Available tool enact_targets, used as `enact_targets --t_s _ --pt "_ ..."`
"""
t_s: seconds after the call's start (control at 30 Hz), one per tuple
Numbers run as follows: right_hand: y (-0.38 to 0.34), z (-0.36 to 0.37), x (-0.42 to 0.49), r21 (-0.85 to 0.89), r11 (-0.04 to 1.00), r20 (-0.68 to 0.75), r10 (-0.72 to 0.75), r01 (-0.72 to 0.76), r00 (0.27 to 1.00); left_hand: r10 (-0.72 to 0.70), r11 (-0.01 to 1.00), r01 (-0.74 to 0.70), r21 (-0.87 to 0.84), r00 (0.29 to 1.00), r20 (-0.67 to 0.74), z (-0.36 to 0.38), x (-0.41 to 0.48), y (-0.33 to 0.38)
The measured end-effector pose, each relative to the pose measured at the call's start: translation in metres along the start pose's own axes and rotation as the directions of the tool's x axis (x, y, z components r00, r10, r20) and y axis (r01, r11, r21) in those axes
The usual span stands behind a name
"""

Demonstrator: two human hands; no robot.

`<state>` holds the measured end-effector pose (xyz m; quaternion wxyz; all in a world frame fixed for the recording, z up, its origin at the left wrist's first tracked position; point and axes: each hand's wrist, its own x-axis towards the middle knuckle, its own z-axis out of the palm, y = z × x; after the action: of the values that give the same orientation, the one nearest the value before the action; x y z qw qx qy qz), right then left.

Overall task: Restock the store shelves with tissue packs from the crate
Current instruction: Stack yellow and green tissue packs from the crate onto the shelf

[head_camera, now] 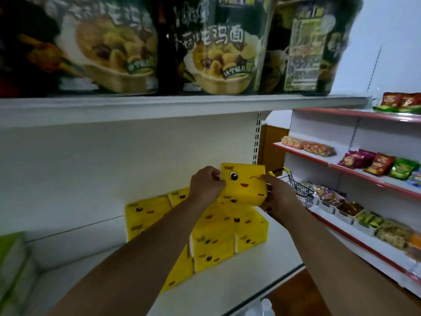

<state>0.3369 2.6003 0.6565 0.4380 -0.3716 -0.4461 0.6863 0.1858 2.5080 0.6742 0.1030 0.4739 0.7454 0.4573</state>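
Head view: fingers of left hand [206, 187] and right hand [276, 195] curl round one yellow face-printed tissue pack [243, 185], held above at least six matching packs [227, 224] stacked on the white metal shelf [227, 281]; three noodle cups [218, 46] stand on the shelf above.

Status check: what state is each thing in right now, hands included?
held tissue pack: raised over the stack, face toward camera.
left hand: grips its left edge.
right hand: grips its right edge.
stacked tissue packs: resting on the shelf.
noodle cups: upright on the upper shelf.

Yellow tissue pack [246, 192] w/ winking face, upright, above stacked packs [239, 226]
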Motion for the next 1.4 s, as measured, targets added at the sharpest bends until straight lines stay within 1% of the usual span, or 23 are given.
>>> enact_targets --t_s 0.03,0.1,0.17,0.2,0.3,0.37,0.43,0.53,0.6,0.67,0.73,0.8,0.87,0.9,0.97,1.07,1.13,1.27,1.4 --pt "-0.001 0.000 0.014 -0.010 1.000 0.047 -0.010 0.010 0.999 -0.030 1.000 0.030 -0.009 1.000 0.006 0.004 0.010 0.001" --pt "0.000 -0.003 0.039 -0.101 0.995 0.153 0.005 0.011 0.988 -0.088 0.996 0.089 -0.030 0.996 0.020 0.012 0.027 -0.002" --pt "0.009 -0.007 0.068 -0.175 0.984 0.254 0.012 0.034 0.967 -0.109 0.994 0.108 0.018 0.994 0.030 0.018 0.041 -0.007" --pt "0.009 -0.005 0.073 -0.216 0.976 0.273 0.030 0.030 0.962 -0.114 0.992 0.111 0.063 0.993 0.040 0.022 0.046 -0.011" --pt "0.015 -0.004 0.085 -0.269 0.963 0.197 0.035 0.019 0.980 -0.136 0.972 0.117 0.204 0.987 0.080 0.035 0.058 -0.018" --pt "0.022 -0.007 0.098 -0.320 0.947 0.173 0.044 0.014 0.984 -0.151 0.948 0.117 0.296 0.984 0.097 0.044 0.062 -0.020" --pt "0.031 -0.011 0.111 -0.365 0.931 0.146 0.066 -0.008 0.987 -0.167 0.912 0.112 0.395 0.980 0.109 0.049 0.064 -0.021" --pt "0.048 -0.008 0.115 -0.397 0.917 0.142 0.105 -0.041 0.984 -0.212 0.831 0.119 0.543 0.971 0.112 0.051 0.063 -0.028" --pt "0.061 -0.003 0.113 -0.499 0.866 0.147 0.071 0.012 0.987 -0.227 0.775 0.107 0.623 0.967 0.115 0.050 0.063 -0.033" --pt "0.069 -0.001 0.111 -0.616 0.783 0.168 0.025 0.085 0.985 -0.222 0.751 0.084 0.655 0.966 0.131 0.051 0.063 -0.037" --pt "0.074 -0.003 0.110 -0.663 0.741 0.193 0.035 0.104 0.981 -0.213 0.760 0.062 0.647 0.964 0.158 0.053 0.060 -0.039" --pt "0.075 -0.008 0.109 -0.664 0.743 0.214 0.079 0.085 0.974 -0.207 0.762 0.044 0.646 0.962 0.179 0.056 0.057 -0.041" --pt "0.073 -0.013 0.107 -0.680 0.727 0.221 0.080 0.095 0.972 -0.205 0.772 0.051 0.634 0.963 0.173 0.056 0.056 -0.042" --pt "0.070 -0.013 0.106 -0.680 0.723 0.224 0.045 0.123 0.974 -0.195 0.787 0.057 0.615 0.967 0.161 0.054 0.055 -0.042" --pt "0.058 -0.011 0.098 -0.646 0.739 0.207 -0.075 0.193 0.976 -0.153 0.837 0.059 0.544 0.980 0.129 0.046 0.051 -0.040" --pt "0.031 -0.001 0.077 -0.519 0.802 0.151 -0.256 0.298 0.955 -0.076 0.933 0.067 0.353 0.997 0.011 0.026 0.039 -0.031" --pt "0.016 0.013 0.053 -0.432 0.821 0.152 -0.343 0.374 0.927 -0.052 0.969 0.070 0.238 0.995 -0.085 0.008 0.026 -0.027" --pt "0.008 0.064 -0.011 -0.321 0.804 0.230 -0.446 0.500 0.865 -0.043 0.996 0.059 0.060 0.970 -0.240 -0.042 -0.019 -0.028" --pt "0.030 0.139 -0.093 -0.270 0.770 0.383 -0.465 0.578 0.798 -0.108 0.994 0.112 -0.011 0.919 -0.379 -0.117 -0.093 -0.051"
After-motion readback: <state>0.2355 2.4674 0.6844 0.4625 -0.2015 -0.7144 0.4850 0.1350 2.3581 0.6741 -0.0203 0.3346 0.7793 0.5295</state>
